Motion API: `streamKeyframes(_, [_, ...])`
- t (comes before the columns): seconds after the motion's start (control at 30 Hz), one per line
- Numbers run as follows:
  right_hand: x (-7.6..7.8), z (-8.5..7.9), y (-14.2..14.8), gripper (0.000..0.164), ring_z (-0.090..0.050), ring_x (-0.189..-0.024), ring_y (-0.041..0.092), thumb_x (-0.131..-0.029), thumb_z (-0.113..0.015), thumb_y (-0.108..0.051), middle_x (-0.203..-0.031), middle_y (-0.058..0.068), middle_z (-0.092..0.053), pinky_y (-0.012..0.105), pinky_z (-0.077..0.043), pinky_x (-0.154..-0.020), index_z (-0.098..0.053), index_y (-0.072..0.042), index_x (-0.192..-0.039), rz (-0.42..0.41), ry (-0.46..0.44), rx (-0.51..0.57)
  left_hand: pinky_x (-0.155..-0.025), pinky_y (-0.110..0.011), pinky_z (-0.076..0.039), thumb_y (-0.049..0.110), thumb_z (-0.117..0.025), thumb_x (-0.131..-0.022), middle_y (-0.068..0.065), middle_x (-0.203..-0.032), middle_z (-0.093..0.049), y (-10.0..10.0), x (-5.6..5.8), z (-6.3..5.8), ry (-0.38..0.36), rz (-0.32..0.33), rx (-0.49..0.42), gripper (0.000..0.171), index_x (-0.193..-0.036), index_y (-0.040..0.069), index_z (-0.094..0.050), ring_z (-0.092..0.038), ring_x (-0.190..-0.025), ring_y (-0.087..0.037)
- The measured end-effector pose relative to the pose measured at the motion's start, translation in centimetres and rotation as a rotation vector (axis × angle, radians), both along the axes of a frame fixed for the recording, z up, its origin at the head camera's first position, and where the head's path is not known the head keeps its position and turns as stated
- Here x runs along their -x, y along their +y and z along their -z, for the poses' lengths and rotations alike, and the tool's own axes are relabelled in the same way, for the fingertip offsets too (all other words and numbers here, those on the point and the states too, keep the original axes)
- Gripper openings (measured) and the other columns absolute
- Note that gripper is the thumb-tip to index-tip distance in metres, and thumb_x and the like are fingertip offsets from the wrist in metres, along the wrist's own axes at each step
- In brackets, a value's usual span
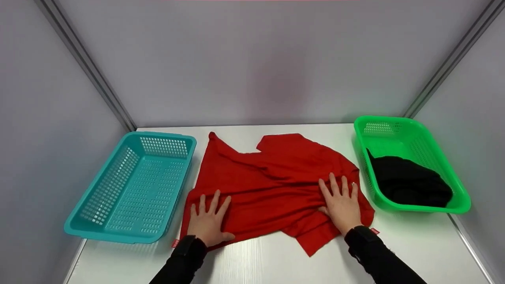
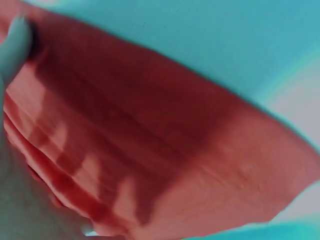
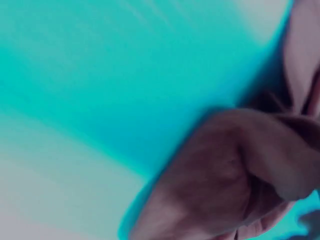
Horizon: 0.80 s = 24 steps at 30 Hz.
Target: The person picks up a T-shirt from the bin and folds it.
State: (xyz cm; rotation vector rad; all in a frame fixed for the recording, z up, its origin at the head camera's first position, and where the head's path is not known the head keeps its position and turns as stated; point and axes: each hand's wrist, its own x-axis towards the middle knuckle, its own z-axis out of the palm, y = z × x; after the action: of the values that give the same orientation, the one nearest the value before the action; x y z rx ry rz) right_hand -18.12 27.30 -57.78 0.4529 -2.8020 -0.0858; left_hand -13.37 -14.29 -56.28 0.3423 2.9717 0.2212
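A crumpled red T-shirt (image 1: 252,177) is spread over the white table, with wrinkles running across its middle. My left hand (image 1: 209,223) lies with fingers spread on its lower left part, near the hem. On the right part, my right hand (image 1: 342,207) rests with its fingers fanned out over bunched folds. The left wrist view shows the thumb of the left hand (image 2: 15,47) over the red fabric (image 2: 150,125), with finger shadows falling across it. In the right wrist view, a rumpled fold of the fabric (image 3: 215,170) appears dark and tinted.
A teal plastic basket (image 1: 181,165) stands to the left of the shirt. At the right is a bright green basket (image 1: 424,134) with a black cloth (image 1: 410,181) in it. Grey panels (image 1: 276,59) enclose the white table (image 1: 244,260) at the back and sides.
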Motion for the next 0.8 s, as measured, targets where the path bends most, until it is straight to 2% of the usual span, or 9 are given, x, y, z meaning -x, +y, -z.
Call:
streamKeyframes(0.1, [-0.6, -0.1, -1.0, 0.063, -0.043, -0.134, 0.053, -0.085, -0.081, -0.013, -0.140, 0.026, -0.049, 0.068, -0.034, -0.107, -0.053, -0.012, -0.142, -0.073, 0.091, -0.008, -0.103, -0.063, -0.043, 0.064, -0.087, -0.067, -0.022, -0.147, -0.044, 0.0, -0.7, -0.2, 0.082, 0.073, 0.012, 0.103, -0.145, 0.009, -0.048, -0.042, -0.133, -0.050])
streamKeyframes(0.17, [-1.7, -0.2, -1.7, 0.039, -0.052, -0.118, 0.047, -0.087, -0.071, -0.005, -0.118, 0.023, -0.054, 0.062, -0.040, -0.098, -0.059, -0.008, -0.123, -0.174, 0.106, 0.009, -0.095, -0.058, -0.048, 0.059, -0.089, -0.065, -0.021, -0.131, -0.049, -0.3, -1.3, -0.7, 0.067, 0.108, 0.012, 0.093, -0.133, 0.006, -0.052, -0.049, -0.120, -0.044])
streamKeyframes(0.23, [-3.2, -0.2, -2.3, 0.018, -0.055, -0.100, 0.037, -0.091, -0.068, -0.014, -0.099, 0.014, -0.053, 0.053, -0.043, -0.086, -0.058, -0.010, -0.106, -0.289, 0.059, 0.030, -0.086, -0.055, -0.050, 0.053, -0.090, -0.065, -0.018, -0.119, -0.050, -0.6, -1.9, -1.2, -0.015, 0.127, 0.014, 0.081, -0.121, 0.008, -0.053, -0.050, -0.107, -0.037])
streamKeyframes(0.33, [-5.5, 0.1, -2.8, 0.034, -0.050, -0.089, 0.025, -0.094, -0.068, -0.046, -0.093, 0.003, -0.051, 0.044, -0.042, -0.077, -0.059, -0.014, -0.103, -0.384, -0.119, 0.037, -0.079, -0.055, -0.052, 0.039, -0.089, -0.068, -0.014, -0.111, -0.050, -1.2, -2.5, -1.7, -0.146, 0.135, -0.001, 0.064, -0.112, 0.011, -0.053, -0.051, -0.099, -0.033])
streamKeyframes(0.43, [-7.0, 0.7, -2.6, 0.044, -0.047, -0.092, 0.020, -0.092, -0.069, -0.056, -0.097, -0.001, -0.051, 0.040, -0.045, -0.075, -0.061, -0.018, -0.112, -0.359, -0.274, 0.029, -0.072, -0.052, -0.054, 0.027, -0.086, -0.072, -0.011, -0.107, -0.051, -1.8, -2.9, -1.6, -0.176, 0.153, 0.010, 0.050, -0.107, 0.012, -0.054, -0.051, -0.094, -0.031])
streamKeyframes(0.5, [-7.4, 1.0, -2.1, 0.033, -0.047, -0.092, 0.019, -0.093, -0.072, -0.042, -0.098, -0.001, -0.051, 0.041, -0.047, -0.075, -0.062, -0.019, -0.113, -0.317, -0.299, 0.021, -0.069, -0.050, -0.056, 0.020, -0.084, -0.076, -0.012, -0.104, -0.054, -2.2, -2.9, -1.2, -0.121, 0.178, 0.036, 0.041, -0.105, 0.011, -0.056, -0.053, -0.091, -0.031])
streamKeyframes(0.6, [-7.5, 1.1, -0.9, 0.020, -0.049, -0.089, 0.018, -0.087, -0.074, -0.015, -0.093, -0.002, -0.051, 0.040, -0.051, -0.075, -0.059, -0.018, -0.101, -0.267, -0.254, 0.074, -0.065, -0.049, -0.058, 0.012, -0.082, -0.081, -0.013, -0.100, -0.056, -2.7, -3.0, -0.8, -0.032, 0.195, 0.067, 0.032, -0.102, 0.009, -0.058, -0.055, -0.086, -0.031])
streamKeyframes(0.7, [-7.6, 0.8, 0.2, 0.026, -0.049, -0.084, 0.013, -0.079, -0.071, -0.004, -0.087, -0.007, -0.050, 0.035, -0.051, -0.073, -0.055, -0.019, -0.092, -0.242, -0.199, 0.215, -0.065, -0.051, -0.058, 0.008, -0.079, -0.085, -0.015, -0.098, -0.062, -3.1, -3.0, -0.9, 0.048, 0.162, 0.051, 0.029, -0.103, 0.007, -0.056, -0.059, -0.084, -0.034])
streamKeyframes(0.8, [-7.5, 0.0, 1.2, 0.029, -0.051, -0.080, 0.006, -0.076, -0.065, 0.004, -0.086, -0.012, -0.055, 0.026, -0.048, -0.070, -0.055, -0.019, -0.090, -0.189, -0.187, 0.466, -0.059, -0.047, -0.056, 0.006, -0.073, -0.089, -0.014, -0.090, -0.065, -3.5, -2.7, -1.3, 0.152, 0.101, 0.007, 0.028, -0.103, 0.008, -0.049, -0.060, -0.076, -0.033])
